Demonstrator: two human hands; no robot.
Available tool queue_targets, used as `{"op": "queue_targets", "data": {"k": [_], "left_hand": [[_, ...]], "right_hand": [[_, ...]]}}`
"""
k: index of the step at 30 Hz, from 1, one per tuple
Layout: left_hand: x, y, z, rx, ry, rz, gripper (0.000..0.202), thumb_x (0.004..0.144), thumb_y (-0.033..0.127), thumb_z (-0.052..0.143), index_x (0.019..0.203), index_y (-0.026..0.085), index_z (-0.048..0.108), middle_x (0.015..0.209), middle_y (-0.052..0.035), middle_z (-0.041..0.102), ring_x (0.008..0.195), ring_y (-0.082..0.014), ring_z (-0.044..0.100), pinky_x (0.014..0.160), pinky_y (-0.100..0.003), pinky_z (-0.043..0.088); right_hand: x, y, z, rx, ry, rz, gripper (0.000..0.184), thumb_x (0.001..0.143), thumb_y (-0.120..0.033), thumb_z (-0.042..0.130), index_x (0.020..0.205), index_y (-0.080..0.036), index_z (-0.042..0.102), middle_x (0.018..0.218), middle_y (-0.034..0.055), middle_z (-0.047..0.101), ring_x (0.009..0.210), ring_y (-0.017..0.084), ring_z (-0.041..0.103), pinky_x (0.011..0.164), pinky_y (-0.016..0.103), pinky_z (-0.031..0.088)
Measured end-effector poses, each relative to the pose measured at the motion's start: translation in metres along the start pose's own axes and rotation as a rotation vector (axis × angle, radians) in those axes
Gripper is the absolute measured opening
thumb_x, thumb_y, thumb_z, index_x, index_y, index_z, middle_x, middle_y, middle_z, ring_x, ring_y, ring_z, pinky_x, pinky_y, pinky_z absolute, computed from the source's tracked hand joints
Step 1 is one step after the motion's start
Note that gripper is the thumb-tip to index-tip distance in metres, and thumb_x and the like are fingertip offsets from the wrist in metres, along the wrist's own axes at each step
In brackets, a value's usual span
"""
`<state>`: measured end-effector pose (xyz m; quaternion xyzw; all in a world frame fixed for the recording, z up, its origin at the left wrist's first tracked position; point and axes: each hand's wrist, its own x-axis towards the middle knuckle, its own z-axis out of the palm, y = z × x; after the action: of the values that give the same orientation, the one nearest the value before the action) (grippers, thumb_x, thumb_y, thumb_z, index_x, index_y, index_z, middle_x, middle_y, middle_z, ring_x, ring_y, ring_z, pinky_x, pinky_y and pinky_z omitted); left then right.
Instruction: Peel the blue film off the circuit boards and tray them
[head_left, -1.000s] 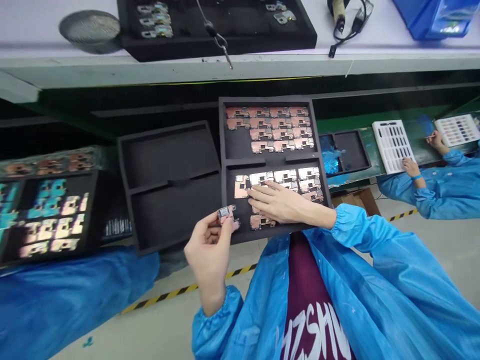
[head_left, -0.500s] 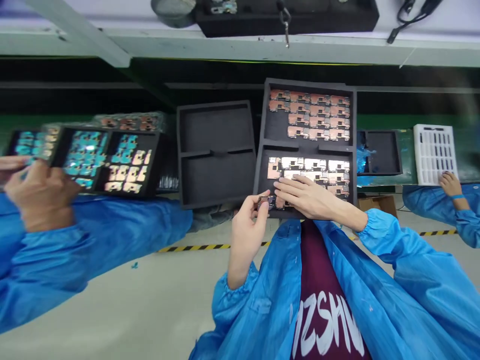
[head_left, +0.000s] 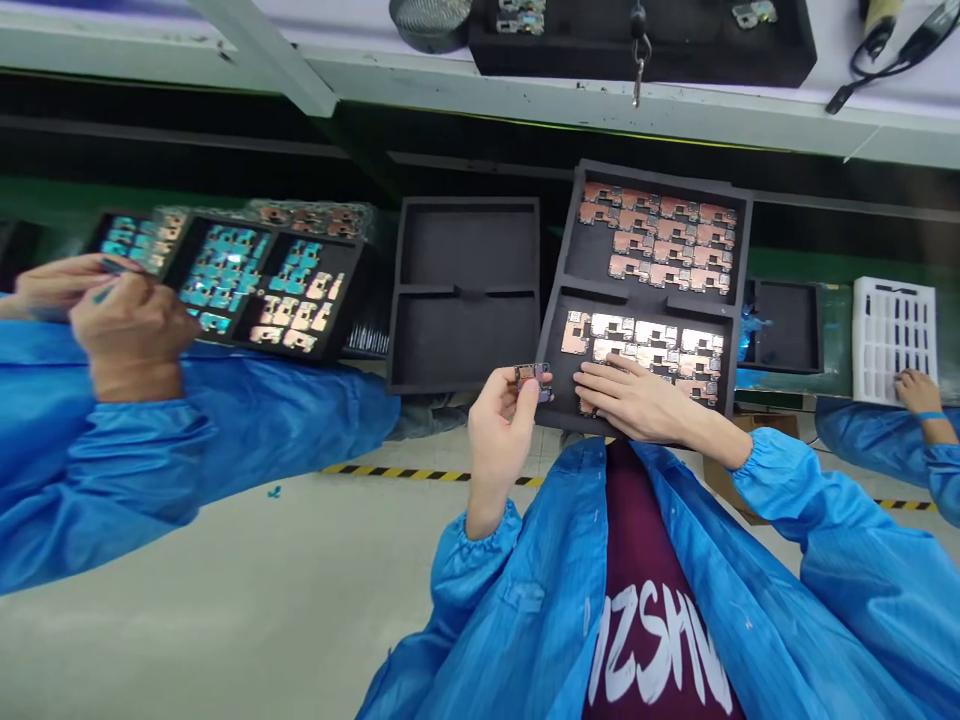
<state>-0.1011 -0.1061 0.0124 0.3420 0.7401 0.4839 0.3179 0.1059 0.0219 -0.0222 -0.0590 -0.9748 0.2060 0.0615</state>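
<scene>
Right now the left hand (head_left: 501, 415) is up just off the near-left corner of the black foam tray (head_left: 592, 262), thumb & fingertips pinched narrow on a small metal part (head_left: 533, 380); the part is held clear of the tray, above the floor gap. The right hand (head_left: 637, 400) lies flat, fingers straight & a bit spread, on the shiny plates (head_left: 652, 338) in the tray's near compt., gripping nothing that shows. Its fingertips point toward the held part, v. close; can't tell if they touch. The far compt. holds rows of copper plates (head_left: 664, 235), w/ a bare patch at its left. Just left of that tray sits an empty black tray (head_left: 465, 345), also 2 compts. Further left, a co-worker's hands (head_left: 124, 325) in blue sleeves are busy near trays of teal parts (head_left: 240, 285). Far right, another person's hand (head_left: 916, 392) rests at the near edge of a white slotted tray (head_left: 892, 325). The overhead shelf (head_left: 525, 95) carries a long black tray (head_left: 675, 45), a mesh bowl (head_left: 431, 15) & a hanging hook (head_left: 637, 65).
</scene>
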Motion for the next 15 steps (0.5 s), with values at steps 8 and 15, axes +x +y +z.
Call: {"op": "queue_targets", "data": {"k": [8, 15], "left_hand": [[0.013, 0.006, 0.001, -0.119, 0.013, 0.004, 0.030, 0.091, 0.034, 0.078, 0.116, 0.020, 0.070, 0.107, -0.0071, 0.080, 0.095, -0.0208, 0.080, 0.084, -0.032, 0.067], [0.017, -0.008, 0.011, -0.257, -0.073, -0.042, 0.034, 0.087, 0.037, 0.082, 0.111, 0.021, 0.062, 0.101, -0.0051, 0.078, 0.082, -0.0196, 0.078, 0.061, -0.026, 0.060]], "right_hand": [[0.000, -0.007, -0.010, 0.136, 0.068, 0.067, 0.041, 0.111, -0.022, 0.049, 0.148, -0.019, 0.066, 0.156, 0.0170, 0.067, 0.153, 0.033, 0.057, 0.131, 0.064, 0.044], [0.037, -0.021, -0.013, 0.950, 0.340, 0.554, 0.039, 0.101, -0.046, 0.073, 0.129, -0.021, 0.063, 0.116, 0.0091, 0.078, 0.091, 0.021, 0.080, 0.079, 0.038, 0.071]]}}
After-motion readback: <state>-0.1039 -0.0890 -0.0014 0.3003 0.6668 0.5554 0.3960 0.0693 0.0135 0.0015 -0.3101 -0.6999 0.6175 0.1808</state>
